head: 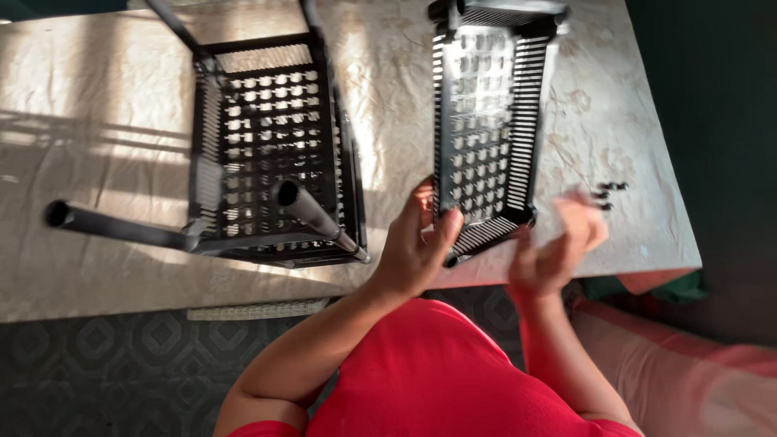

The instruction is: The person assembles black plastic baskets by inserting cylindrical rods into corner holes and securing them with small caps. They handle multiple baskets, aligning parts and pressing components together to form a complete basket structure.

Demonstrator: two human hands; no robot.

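Observation:
Two black slotted plastic trays lie on a table with a pale cloth [97, 105]. My left hand [417, 243] grips the near left corner of the right tray [490, 121], thumb over its rim. Beside that tray's near right corner my right hand [558, 247] hovers, blurred, fingers apart and holding nothing that I can see. The left tray [271, 146] has black tubes [121, 226] standing out of its corners toward me.
A few small black parts [609, 193] lie on the cloth near the table's right edge. A patterned dark floor [105, 364] shows below the table's near edge. A pink cushion or seat [672, 372] is at the lower right.

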